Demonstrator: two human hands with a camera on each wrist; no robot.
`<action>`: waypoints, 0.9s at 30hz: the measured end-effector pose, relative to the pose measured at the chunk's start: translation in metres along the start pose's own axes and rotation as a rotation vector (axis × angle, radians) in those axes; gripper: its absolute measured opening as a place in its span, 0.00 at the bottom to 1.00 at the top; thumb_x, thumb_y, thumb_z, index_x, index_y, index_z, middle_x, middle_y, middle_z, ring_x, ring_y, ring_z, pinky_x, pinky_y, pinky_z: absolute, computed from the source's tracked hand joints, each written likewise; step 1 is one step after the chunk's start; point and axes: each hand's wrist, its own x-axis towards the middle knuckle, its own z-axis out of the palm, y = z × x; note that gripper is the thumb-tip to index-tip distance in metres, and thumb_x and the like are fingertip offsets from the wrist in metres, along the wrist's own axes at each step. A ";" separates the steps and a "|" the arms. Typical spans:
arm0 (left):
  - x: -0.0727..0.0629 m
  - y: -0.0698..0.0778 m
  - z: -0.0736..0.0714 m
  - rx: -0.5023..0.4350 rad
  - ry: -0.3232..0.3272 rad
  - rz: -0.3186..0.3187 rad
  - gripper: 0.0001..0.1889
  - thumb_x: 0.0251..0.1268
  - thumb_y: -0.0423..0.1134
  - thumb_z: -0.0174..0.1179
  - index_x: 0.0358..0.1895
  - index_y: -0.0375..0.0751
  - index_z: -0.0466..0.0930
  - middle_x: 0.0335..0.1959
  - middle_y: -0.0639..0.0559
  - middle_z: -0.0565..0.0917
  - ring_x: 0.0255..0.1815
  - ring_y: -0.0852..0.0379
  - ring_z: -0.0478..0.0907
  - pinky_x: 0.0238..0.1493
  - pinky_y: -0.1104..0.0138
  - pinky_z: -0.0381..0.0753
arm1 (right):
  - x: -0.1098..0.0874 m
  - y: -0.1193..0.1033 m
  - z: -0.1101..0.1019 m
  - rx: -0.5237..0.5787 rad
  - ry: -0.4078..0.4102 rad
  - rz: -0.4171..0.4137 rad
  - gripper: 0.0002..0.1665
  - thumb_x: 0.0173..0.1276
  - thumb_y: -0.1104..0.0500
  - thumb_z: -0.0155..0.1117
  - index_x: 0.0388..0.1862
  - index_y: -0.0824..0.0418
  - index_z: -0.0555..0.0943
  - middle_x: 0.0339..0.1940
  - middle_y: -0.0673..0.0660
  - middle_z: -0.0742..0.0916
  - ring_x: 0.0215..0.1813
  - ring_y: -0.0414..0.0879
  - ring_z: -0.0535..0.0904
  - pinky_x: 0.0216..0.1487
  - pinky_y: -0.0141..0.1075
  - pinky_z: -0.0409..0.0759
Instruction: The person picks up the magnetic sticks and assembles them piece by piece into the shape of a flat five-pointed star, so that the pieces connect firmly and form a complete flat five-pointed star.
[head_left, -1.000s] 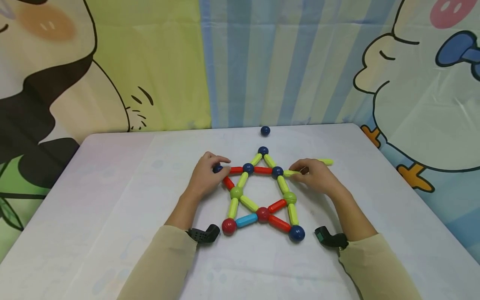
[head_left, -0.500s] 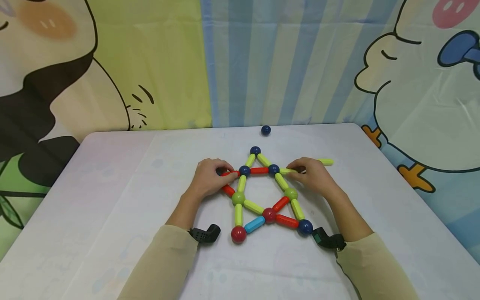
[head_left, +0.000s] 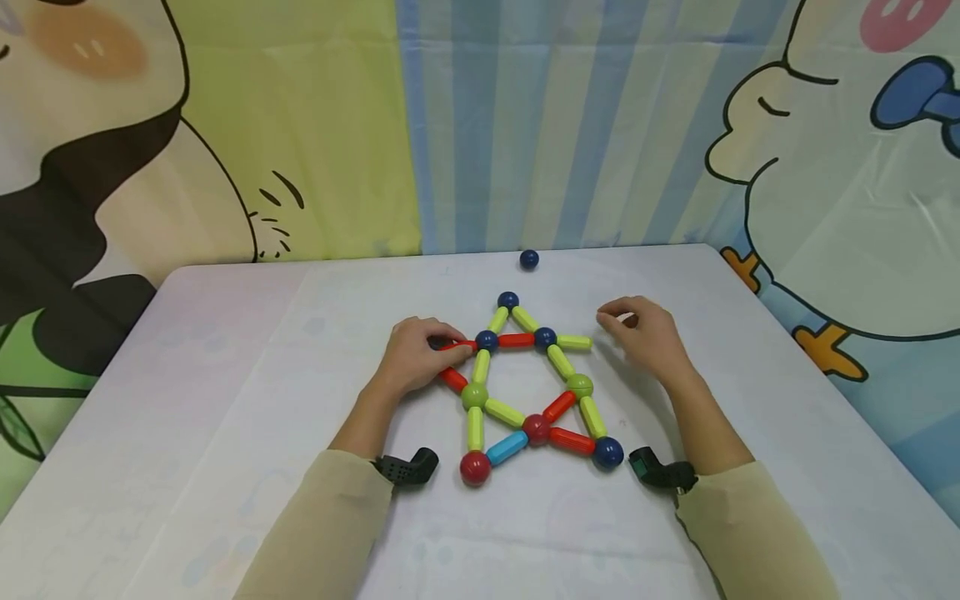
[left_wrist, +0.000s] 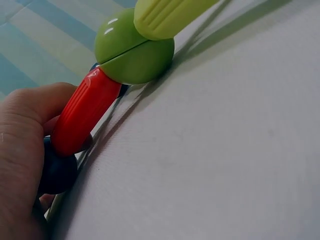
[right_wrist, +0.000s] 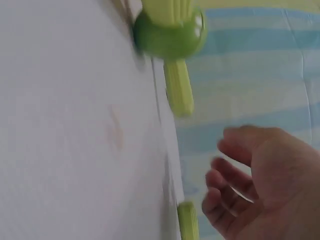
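A flat frame of magnetic rods and balls lies on the table, with a green ball point(head_left: 579, 386) and a red ball point(head_left: 536, 428) among its joints. At its left corner my left hand point(head_left: 417, 357) pinches a red rod point(head_left: 467, 343) between thumb and fingertips. The navy corner ball point(left_wrist: 59, 167) sits within that hand, hidden in the head view. My right hand point(head_left: 643, 335) is raised off the table with loosely bent, unloaded fingers. Just left of it, a yellow-green rod point(head_left: 574, 342) juts from a navy ball point(head_left: 545, 337).
A loose navy ball point(head_left: 528, 260) lies near the table's far edge. In the right wrist view a separate yellow-green rod point(right_wrist: 188, 221) shows beside the right hand; that hand covers it in the head view. A patterned curtain point(head_left: 510, 125) hangs behind the table point(head_left: 225, 400).
My right hand has let go of the jutting rod and moved up and right. My left hand shifted right onto the red rod, and the frame turned slightly.
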 end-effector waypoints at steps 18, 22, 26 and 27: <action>0.001 -0.001 -0.001 -0.057 0.025 -0.028 0.18 0.67 0.55 0.67 0.53 0.51 0.89 0.56 0.50 0.86 0.61 0.47 0.75 0.62 0.51 0.78 | 0.003 0.035 -0.018 0.047 -0.032 0.190 0.25 0.78 0.52 0.60 0.67 0.63 0.78 0.61 0.67 0.80 0.54 0.59 0.77 0.49 0.45 0.81; 0.001 -0.003 0.000 -0.060 0.023 -0.017 0.17 0.67 0.52 0.67 0.53 0.51 0.89 0.57 0.50 0.86 0.62 0.47 0.75 0.62 0.51 0.78 | 0.003 0.037 -0.022 0.188 -0.076 0.209 0.28 0.79 0.47 0.60 0.69 0.61 0.77 0.60 0.64 0.81 0.46 0.51 0.80 0.41 0.32 0.81; 0.002 -0.004 0.001 -0.058 0.020 -0.011 0.16 0.67 0.51 0.67 0.53 0.51 0.89 0.57 0.50 0.86 0.62 0.46 0.75 0.63 0.50 0.77 | 0.002 0.042 -0.024 0.231 -0.116 0.216 0.28 0.78 0.45 0.61 0.68 0.59 0.78 0.56 0.63 0.84 0.43 0.47 0.81 0.41 0.31 0.80; 0.002 -0.003 0.001 -0.055 0.017 -0.011 0.16 0.67 0.50 0.67 0.53 0.51 0.89 0.57 0.50 0.86 0.62 0.46 0.75 0.63 0.50 0.77 | 0.001 0.044 -0.024 0.237 -0.121 0.217 0.27 0.77 0.45 0.61 0.68 0.58 0.78 0.55 0.62 0.84 0.43 0.46 0.81 0.42 0.31 0.80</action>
